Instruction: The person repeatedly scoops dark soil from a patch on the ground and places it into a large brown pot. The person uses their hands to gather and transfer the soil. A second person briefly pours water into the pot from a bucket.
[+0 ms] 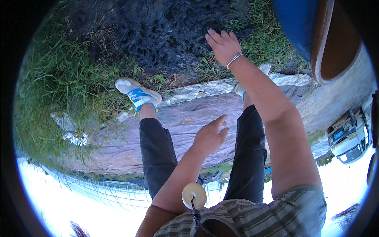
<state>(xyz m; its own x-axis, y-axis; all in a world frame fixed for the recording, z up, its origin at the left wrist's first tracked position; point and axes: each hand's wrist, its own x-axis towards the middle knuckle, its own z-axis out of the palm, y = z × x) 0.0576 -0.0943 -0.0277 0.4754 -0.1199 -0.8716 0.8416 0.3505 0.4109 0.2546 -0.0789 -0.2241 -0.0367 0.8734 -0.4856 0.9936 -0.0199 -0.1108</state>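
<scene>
My right hand, with a silver bangle at the wrist, reaches down to the edge of a patch of dark, moist-looking soil. Its fingertips are bent against the soil beside some short grass; whatever lies under them is hidden. Between my knees hangs my left hand, fingers pointing right, thumb apart from the forefinger. Nothing shows in it. Both my feet stand along the soil's near border; the blue and white left shoe is in full view, the right one partly behind my forearm.
Tall grass grows at the left. A white plastic strip edges wrinkled purplish ground. At upper right looms a large blue and brown object, perhaps a tub. A white vehicle appears upside down. A disc pendant dangles below my chest.
</scene>
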